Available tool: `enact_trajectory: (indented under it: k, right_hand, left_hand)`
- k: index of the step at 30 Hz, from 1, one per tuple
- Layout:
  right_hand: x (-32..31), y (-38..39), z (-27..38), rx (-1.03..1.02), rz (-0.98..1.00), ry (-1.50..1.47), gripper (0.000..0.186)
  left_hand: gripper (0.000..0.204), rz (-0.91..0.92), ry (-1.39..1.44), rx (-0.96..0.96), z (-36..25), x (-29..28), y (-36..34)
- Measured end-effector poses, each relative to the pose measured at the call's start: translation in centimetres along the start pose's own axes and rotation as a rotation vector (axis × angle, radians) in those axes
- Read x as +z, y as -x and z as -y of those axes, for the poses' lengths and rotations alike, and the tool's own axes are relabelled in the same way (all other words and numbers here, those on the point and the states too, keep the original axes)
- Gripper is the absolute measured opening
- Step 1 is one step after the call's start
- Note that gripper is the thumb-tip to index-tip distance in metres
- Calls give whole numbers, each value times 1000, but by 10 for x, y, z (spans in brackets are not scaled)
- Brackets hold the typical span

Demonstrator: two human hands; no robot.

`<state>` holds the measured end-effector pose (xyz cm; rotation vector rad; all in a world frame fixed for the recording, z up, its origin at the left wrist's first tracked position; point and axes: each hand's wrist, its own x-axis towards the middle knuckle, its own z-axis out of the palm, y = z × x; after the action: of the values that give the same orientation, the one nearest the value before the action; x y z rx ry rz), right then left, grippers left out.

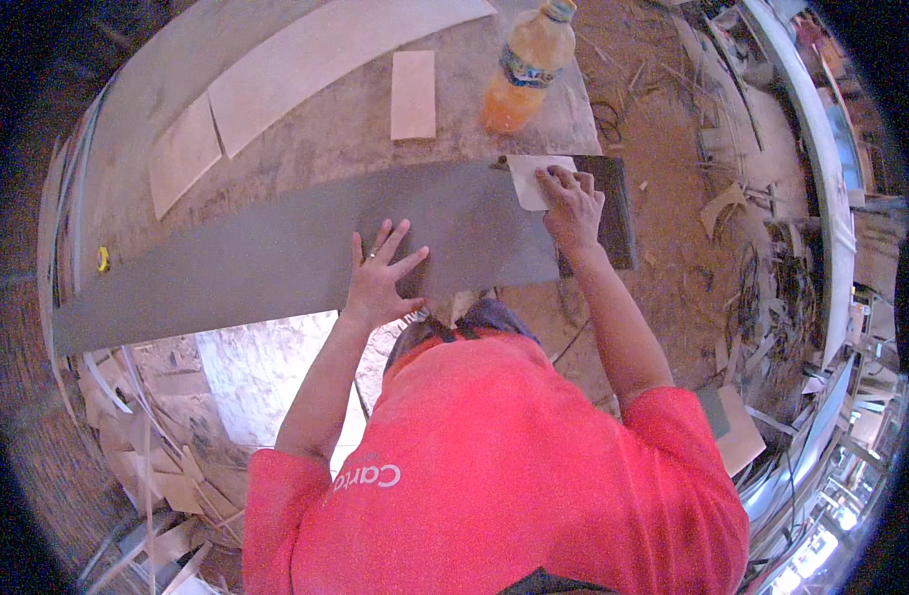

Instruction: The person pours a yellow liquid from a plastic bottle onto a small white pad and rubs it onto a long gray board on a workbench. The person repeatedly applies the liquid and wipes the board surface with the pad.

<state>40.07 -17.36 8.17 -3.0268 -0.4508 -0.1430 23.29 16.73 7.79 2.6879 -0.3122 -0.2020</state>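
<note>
A long grey panel point(276, 243) lies across the work table in front of me. My left hand point(380, 273) rests flat on it near its front edge, open with the fingers spread and a ring on one finger. With bent fingers, my right hand point(573, 210) presses on a small white flat piece point(530, 182) at the panel's right end. That piece could be card, sandpaper or laminate; I cannot tell which. A dark, nearly black strip point(613, 213) shows at the panel's right end, partly behind my right hand and wrist.
A bottle of orange liquid point(519, 84) stands behind the white piece. Pale flat offcuts point(413, 94) and a long curved pale sheet point(315, 59) lie on the table point(305, 149). A yellow tape measure point(103, 260) sits far left. Scraps point(177, 476) litter the floor.
</note>
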Motion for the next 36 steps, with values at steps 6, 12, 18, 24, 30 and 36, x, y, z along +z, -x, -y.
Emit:
enact_trajectory:
  k: [6,12,18,24,30,36]
  right_hand:
    - [-31,-26,-1,-36,96,30,52]
    - [-47,-5,3,-4,220,106,48]
    - [-86,74,5,3,441,151,45]
    - [-108,132,3,24,463,-87,49]
    - [-93,76,29,5,109,-349,61]
    - [-18,9,85,4,59,-57,74]
  left_hand:
    - [92,-26,0,7,8,3,-11]
    - [91,-5,-23,4,6,1,-9]
    - [89,15,-46,3,2,-1,-11]
    - [87,25,-45,-1,3,0,-11]
    - [88,35,-27,2,5,2,-14]
    - [90,70,-67,-18,1,-5,-13]
